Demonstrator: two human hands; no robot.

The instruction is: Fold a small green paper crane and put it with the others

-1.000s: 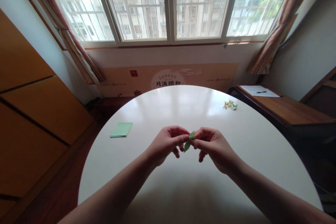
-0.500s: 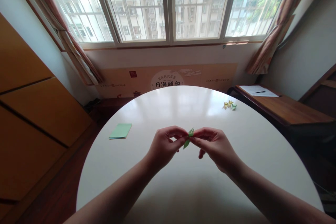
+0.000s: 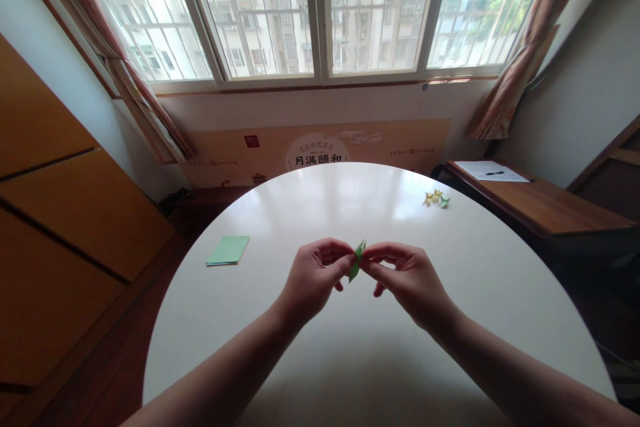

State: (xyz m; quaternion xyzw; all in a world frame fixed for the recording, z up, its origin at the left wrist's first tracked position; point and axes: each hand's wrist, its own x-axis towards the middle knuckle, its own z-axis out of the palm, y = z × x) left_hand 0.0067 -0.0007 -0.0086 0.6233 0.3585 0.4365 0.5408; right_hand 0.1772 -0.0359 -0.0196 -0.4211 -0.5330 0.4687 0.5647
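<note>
A small folded piece of green paper (image 3: pixel 358 261), pointed at its upper and lower ends, is held up above the white table between both hands. My left hand (image 3: pixel 316 273) pinches its left side between thumb and fingers. From the other side, the thumb and fingertips of my right hand (image 3: pixel 401 268) close on it. The fingertips cover the paper's middle, so its exact folds cannot be made out.
On the round white table (image 3: pixel 320 207) a stack of light green paper sheets (image 3: pixel 228 250) lies at the left. Several tiny folded paper figures (image 3: pixel 437 198), yellow and green, sit at the far right. Beyond, a wooden desk (image 3: pixel 555 203) bears a white sheet (image 3: pixel 490 171) and a pen (image 3: pixel 495 173).
The fingers have shifted slightly on the green paper, and its middle looks narrower between them. Both hands stay in nearly the same place; the view has moved very little.
</note>
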